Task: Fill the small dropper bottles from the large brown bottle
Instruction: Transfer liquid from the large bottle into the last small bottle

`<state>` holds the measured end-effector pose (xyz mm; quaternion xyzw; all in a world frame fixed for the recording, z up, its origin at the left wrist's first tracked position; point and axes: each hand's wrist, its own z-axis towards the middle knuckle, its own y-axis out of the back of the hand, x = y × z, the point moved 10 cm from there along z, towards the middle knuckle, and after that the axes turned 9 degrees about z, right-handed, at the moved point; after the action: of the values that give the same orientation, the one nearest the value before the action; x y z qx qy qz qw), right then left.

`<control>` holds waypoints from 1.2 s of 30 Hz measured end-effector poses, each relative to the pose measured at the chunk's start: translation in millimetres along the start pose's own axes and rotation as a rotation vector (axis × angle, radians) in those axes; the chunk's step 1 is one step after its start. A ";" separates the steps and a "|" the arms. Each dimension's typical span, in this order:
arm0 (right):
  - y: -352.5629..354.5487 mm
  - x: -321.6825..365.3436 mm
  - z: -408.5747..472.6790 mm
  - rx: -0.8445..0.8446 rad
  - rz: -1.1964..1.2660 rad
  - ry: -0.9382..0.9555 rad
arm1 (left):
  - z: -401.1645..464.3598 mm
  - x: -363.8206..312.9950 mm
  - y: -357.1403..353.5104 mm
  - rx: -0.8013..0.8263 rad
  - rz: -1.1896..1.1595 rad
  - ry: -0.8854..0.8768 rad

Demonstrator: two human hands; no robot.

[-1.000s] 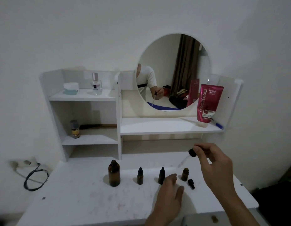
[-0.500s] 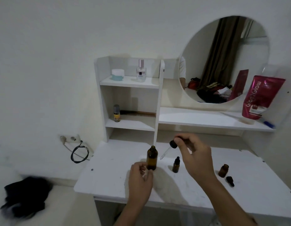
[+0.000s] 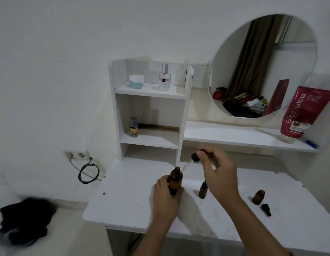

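The left hand [image 3: 165, 195] wraps and half hides the open large brown bottle [image 3: 176, 180] on the worktop [image 3: 127, 202]; the right hand [image 3: 218, 169] pinches a dropper [image 3: 190, 162], its tip at the bottle's mouth.

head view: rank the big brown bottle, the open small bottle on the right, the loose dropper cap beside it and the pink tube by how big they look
1. pink tube
2. big brown bottle
3. open small bottle
4. dropper cap

The tube stands farther back, so it truly is largest.

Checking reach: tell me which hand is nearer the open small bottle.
Right. The right hand hovers up-left of the open small bottle; the left hand grips the large bottle, farther left.
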<state>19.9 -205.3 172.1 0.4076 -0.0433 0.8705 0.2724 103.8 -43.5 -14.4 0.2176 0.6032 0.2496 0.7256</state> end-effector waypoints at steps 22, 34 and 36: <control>-23.8 6.3 9.9 0.057 -0.130 0.165 | -2.1 -1.3 4.6 -0.008 0.020 0.003; -19.6 16.6 14.9 0.012 -0.125 0.252 | -2.4 -1.6 4.5 -0.009 0.046 -0.001; -20.1 16.2 15.4 0.022 -0.137 0.266 | -2.6 -1.8 4.2 -0.008 0.042 -0.003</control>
<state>32.3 -185.8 191.2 0.2935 0.0309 0.8967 0.3299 100.5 -41.3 -10.8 0.2278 0.5966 0.2668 0.7218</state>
